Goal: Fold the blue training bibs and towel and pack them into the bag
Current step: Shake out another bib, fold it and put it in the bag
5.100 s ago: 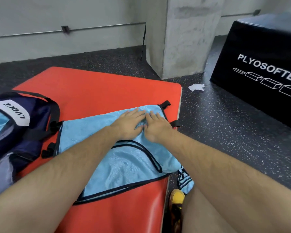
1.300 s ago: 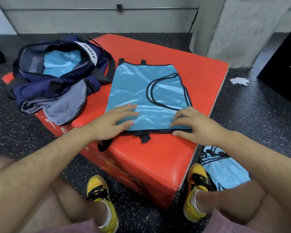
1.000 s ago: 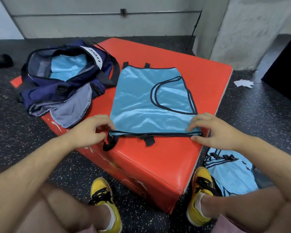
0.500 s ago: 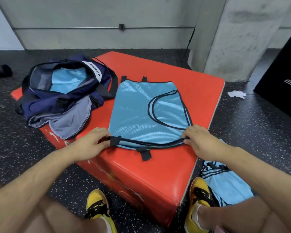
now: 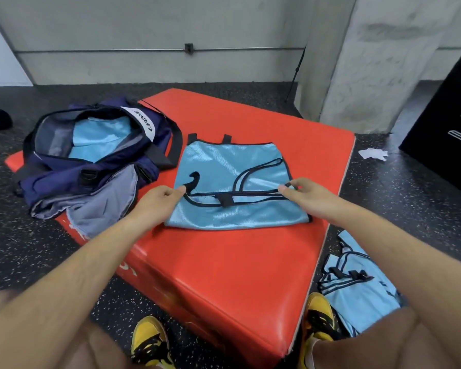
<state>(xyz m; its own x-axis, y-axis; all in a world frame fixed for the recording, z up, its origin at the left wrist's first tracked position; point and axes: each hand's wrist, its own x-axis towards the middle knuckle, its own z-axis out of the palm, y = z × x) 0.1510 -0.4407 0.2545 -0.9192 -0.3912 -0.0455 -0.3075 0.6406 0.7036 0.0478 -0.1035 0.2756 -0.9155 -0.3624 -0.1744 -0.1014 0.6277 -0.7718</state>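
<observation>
Left hand (image 5: 162, 198) pinches bib (image 5: 232, 163) hem at left corner, right hand (image 5: 305, 195) pinches hem at right corner; near half doubled over onto middle. Bib lies flat on red pad (image 5: 224, 265), just right of open navy bag (image 5: 64, 179) (blue fabric (image 5: 99, 137) inside). Second bib (image 5: 359, 291) crumpled on floor (image 5: 410, 209), touching right yellow shoe (image 5: 320, 316).

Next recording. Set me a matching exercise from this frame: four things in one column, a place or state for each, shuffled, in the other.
1. blue bib on the red pad
2. navy bag
3. spare bibs
4. white paper scrap

A. on the floor by the black box
B. open, blue cloth inside
C. near edge pinched by left hand and right hand
D. on the floor beside the right shoe

Pairs: 1-C, 2-B, 3-D, 4-A.
</observation>
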